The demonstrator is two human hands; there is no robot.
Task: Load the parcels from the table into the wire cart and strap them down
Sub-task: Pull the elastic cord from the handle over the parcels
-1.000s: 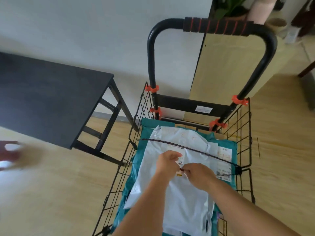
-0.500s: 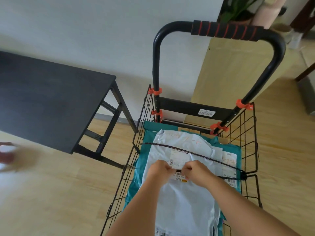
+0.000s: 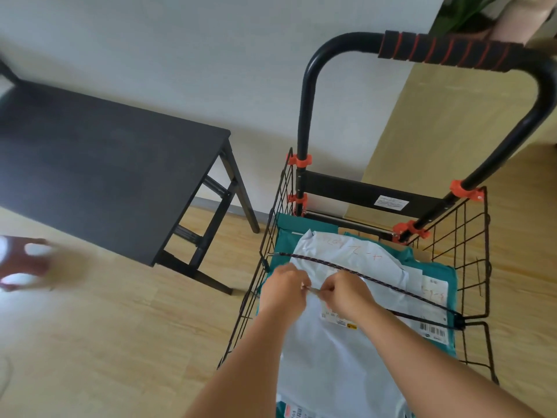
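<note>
Scene: A person stands over a black wire cart (image 3: 446, 236), both bare forearms reaching down into it.
Left hand (image 3: 284, 289): Curled over the middle of the cart's load, its fingers pinching the free end of a bungee cord (image 3: 416, 297).
Right hand (image 3: 346, 292): Just beside the left hand, knuckles nearly touching it, fingers also closed in a pinch on that cord end. A small metal piece shows between the two hands.
Bungee cord: Dark and braided. One strand is hooked to the cart's left rim and runs slantwise over the load to the right rim. A second strand leads from that right rim back to the hands.
White poly mailer (image 3: 331, 357): On top of the load in the cart, crumpled, with red handwriting near the far end and a printed label partly under the right wrist.
Teal parcels (image 3: 437, 270): Beneath the white mailer, their edges showing along the cart's left, far and right sides. One has a barcode label at the right.
Cart handle (image 3: 446, 54): A black hoop with a black and red foam grip, rising from the cart's far side, joined by orange clips.
Table (image 3: 105, 164): Black, to the left of the cart.
Floor (image 3: 120, 342): Pale wood planks under the cart.
Blurred object (image 3: 18, 263): Red and white, far left of the cart; I cannot tell what it is.
</note>
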